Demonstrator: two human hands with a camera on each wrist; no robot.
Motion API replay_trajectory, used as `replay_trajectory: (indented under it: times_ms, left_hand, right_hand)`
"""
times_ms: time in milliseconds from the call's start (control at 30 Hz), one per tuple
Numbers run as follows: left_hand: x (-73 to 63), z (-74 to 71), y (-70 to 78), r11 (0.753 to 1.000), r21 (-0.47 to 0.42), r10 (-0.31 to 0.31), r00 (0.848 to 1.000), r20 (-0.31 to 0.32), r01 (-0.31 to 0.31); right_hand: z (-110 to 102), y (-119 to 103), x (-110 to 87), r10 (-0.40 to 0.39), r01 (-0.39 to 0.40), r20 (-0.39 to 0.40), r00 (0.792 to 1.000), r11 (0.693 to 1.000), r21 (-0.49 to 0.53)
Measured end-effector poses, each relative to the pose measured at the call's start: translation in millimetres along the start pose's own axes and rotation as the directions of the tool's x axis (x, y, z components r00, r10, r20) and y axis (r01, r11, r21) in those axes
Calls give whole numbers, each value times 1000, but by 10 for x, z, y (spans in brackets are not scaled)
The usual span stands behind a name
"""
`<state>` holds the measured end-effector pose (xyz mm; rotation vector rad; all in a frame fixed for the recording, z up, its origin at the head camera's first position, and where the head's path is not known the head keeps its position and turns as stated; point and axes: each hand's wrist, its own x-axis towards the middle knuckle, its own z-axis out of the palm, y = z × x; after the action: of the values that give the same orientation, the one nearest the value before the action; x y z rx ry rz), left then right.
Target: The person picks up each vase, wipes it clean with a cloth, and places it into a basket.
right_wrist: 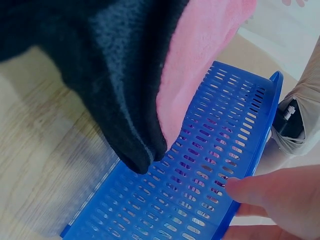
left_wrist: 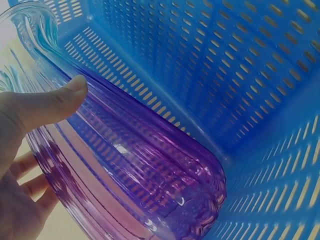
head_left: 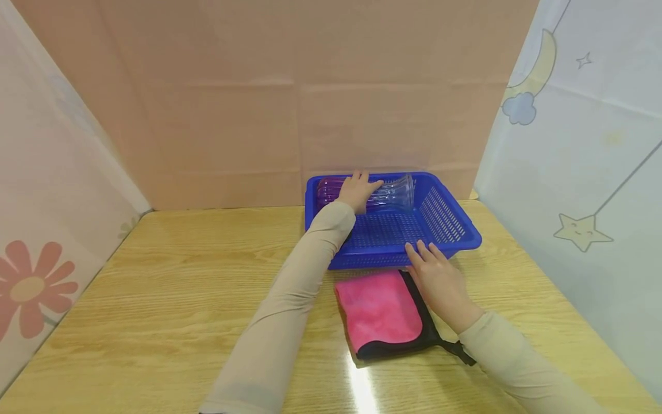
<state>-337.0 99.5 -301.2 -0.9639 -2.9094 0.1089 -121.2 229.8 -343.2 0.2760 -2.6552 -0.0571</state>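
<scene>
A ribbed glass vase, purple at its base and fading to a pale, flared mouth, lies on its side along the back of the blue plastic basket. My left hand grips it around the middle; in the left wrist view the thumb lies on the near side of the vase and the fingers are behind it. At the basket's front rim, my right hand holds on, thumb against the outer wall and fingers over the edge in the right wrist view.
A folded pink cloth with a black border and a black strap lies on the wooden table in front of the basket, beside my right hand. Behind the basket stands a tan backdrop; patterned white sheets hang at both sides.
</scene>
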Motion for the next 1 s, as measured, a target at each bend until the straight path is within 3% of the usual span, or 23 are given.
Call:
replay_trajectory:
  times_ms: [200, 1000]
  left_hand:
    - [7, 36, 22, 1000, -21, 7, 1000, 10, -6]
    - [89, 219, 78, 999, 32, 20, 997, 77, -23]
  right_hand:
    - [-9, -9, -6, 12, -12, 7, 1000, 1000, 0]
    - [-8, -12, -19, 7, -7, 9, 1000, 1000, 9]
